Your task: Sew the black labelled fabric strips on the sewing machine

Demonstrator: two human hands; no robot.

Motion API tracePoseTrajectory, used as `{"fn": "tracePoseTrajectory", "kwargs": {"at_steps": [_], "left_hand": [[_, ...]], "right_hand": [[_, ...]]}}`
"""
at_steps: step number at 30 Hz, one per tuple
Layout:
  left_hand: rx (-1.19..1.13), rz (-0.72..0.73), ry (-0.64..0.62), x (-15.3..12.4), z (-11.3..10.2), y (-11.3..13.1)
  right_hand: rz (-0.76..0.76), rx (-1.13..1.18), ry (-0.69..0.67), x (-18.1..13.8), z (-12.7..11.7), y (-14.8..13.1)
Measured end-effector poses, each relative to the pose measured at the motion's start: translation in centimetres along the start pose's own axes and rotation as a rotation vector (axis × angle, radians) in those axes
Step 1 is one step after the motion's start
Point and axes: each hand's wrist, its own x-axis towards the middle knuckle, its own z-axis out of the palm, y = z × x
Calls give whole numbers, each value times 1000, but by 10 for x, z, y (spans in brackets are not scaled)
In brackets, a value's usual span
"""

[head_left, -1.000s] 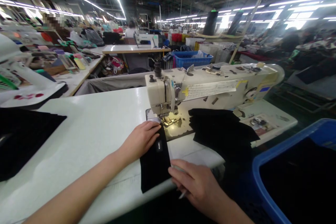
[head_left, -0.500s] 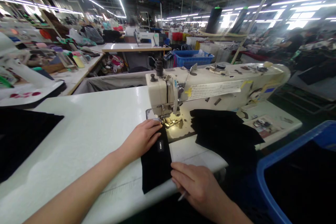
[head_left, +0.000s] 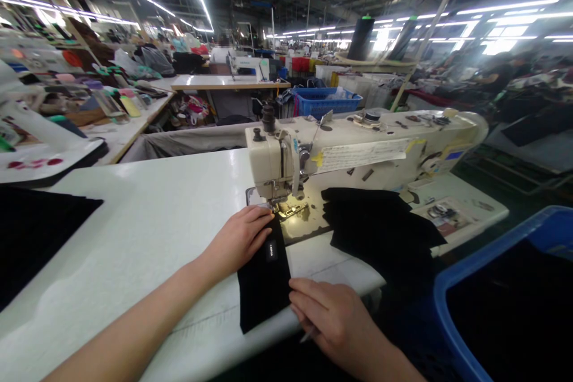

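A narrow black fabric piece (head_left: 264, 286) with a small label (head_left: 271, 250) lies on the white table (head_left: 156, 221), its far end under the presser foot (head_left: 286, 209) of a cream sewing machine (head_left: 358, 152). My left hand (head_left: 237, 239) lies flat on the fabric's left edge, fingers stretched toward the foot. My right hand (head_left: 335, 319) rests at the table's near edge, fingertips touching the fabric's right side. A thin pale tool (head_left: 308, 335) pokes out from under its fingers.
A pile of black fabric (head_left: 380, 227) sits on the machine bed to the right. A blue bin (head_left: 470, 268) holding dark cloth stands at the lower right. More black fabric (head_left: 36, 233) lies at the table's left. Other workstations and a blue crate (head_left: 324, 98) are behind.
Both hands stay on the fabric piece in nearly the same places. The right hand has edged slightly left along the table's edge.
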Motion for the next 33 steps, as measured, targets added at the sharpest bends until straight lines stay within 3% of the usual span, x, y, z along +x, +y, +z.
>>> {"fn": "tracePoseTrajectory", "kwargs": {"at_steps": [12,25,29,33], "left_hand": [[8,2,-27,1,-2,-1],[97,-12,-98,0,-3,-3],[153,43,-104,-16,-13,25],[-23,168,-219,-48,-25,70]], "right_hand": [[-2,-50,-83,0,1,2],[-34,-95,-86,-9,0,2],[-14,-92,-91,-9,-4,0],[2,-101,-112,-6,-5,-1]]}}
